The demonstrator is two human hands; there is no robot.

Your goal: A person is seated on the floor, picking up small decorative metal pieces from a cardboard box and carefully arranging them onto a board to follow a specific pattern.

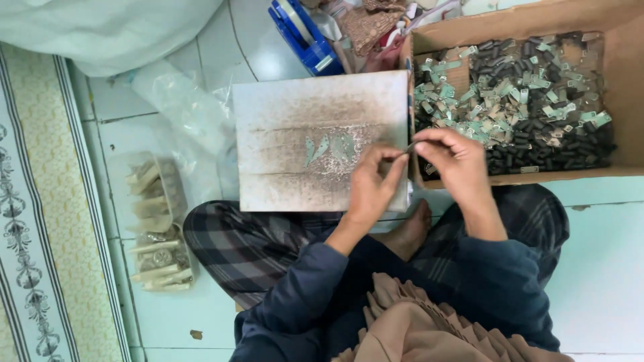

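My left hand [373, 184] and my right hand [451, 157] meet over the right edge of a worn white board [288, 114], pinching a small thin metal piece [407, 148] between their fingertips. A few pale green metal pieces [329, 147] lie on the board's middle, just left of my left hand. A cardboard box [624, 80] to the right holds several pale green metal pieces [500, 97] and small black parts [570, 144]; my right hand is over its near left corner.
I sit cross-legged on a pale tiled floor in checked trousers [248, 248]. A clear plastic bag of cream-coloured pieces [157, 228] lies at left, a patterned mat [33, 214] beyond it. A blue tape dispenser [305, 33] and a white sack [107, 27] are at the top.
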